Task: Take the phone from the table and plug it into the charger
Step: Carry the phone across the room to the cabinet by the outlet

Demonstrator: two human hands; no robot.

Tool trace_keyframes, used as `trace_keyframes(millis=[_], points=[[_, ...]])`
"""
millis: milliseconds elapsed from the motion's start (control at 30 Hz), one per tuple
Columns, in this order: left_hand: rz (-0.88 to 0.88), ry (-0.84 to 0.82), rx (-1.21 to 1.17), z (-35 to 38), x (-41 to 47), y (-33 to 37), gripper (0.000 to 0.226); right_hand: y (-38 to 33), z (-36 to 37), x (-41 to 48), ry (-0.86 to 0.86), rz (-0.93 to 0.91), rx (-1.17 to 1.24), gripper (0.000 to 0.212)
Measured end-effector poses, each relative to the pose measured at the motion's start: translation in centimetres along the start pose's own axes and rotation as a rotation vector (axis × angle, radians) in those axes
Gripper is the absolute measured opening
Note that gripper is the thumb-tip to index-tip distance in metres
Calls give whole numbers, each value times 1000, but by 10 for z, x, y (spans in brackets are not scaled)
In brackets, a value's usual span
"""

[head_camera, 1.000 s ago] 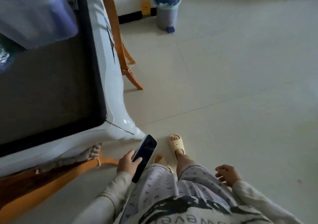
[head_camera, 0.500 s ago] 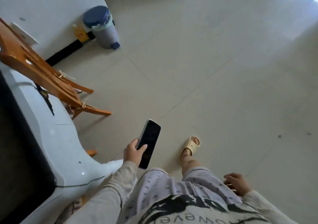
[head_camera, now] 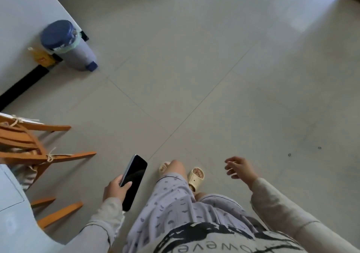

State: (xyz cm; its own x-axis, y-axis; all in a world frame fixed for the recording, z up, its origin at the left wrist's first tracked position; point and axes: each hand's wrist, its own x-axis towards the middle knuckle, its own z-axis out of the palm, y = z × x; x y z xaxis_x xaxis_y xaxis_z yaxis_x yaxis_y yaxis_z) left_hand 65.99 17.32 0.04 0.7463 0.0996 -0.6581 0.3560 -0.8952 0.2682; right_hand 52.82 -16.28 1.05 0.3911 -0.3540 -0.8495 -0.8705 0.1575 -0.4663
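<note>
My left hand [head_camera: 116,189] grips a black phone [head_camera: 134,180] with a dark screen, held at my left side over the floor, screen up and pointing away from me. My right hand [head_camera: 240,169] hangs free at my right, fingers loosely curled and apart, holding nothing. No charger shows in this view. The white table's corner [head_camera: 11,213] is at the lower left, behind the phone hand.
An orange wooden chair [head_camera: 29,147] stands at the left beside the table. A grey pedal bin with a blue lid [head_camera: 66,44] and a yellow bottle [head_camera: 40,57] sit by the white wall at upper left. Pale tiled floor [head_camera: 214,77] spreads ahead and right.
I have turned right, away from the table, which has slid out to the lower left. The phone stays in my left hand. My right hand has swung forward and opened.
</note>
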Motion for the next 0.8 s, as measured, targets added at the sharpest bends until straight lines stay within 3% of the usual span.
trace_keyframes(millis=[300,533,733,800], points=[[57,-36,-9,2,72,137,28,-53,-51,63,25,66,88,13],[169,-106,13,-6,136,305,28,-98,-113,111,136,255,200,12],[363,-210,20,-20,167,448,9,-138,-170,142,252,327,269,11],[416,-214,13,-21,177,490,14,-154,-191,154,280,330,312,11]])
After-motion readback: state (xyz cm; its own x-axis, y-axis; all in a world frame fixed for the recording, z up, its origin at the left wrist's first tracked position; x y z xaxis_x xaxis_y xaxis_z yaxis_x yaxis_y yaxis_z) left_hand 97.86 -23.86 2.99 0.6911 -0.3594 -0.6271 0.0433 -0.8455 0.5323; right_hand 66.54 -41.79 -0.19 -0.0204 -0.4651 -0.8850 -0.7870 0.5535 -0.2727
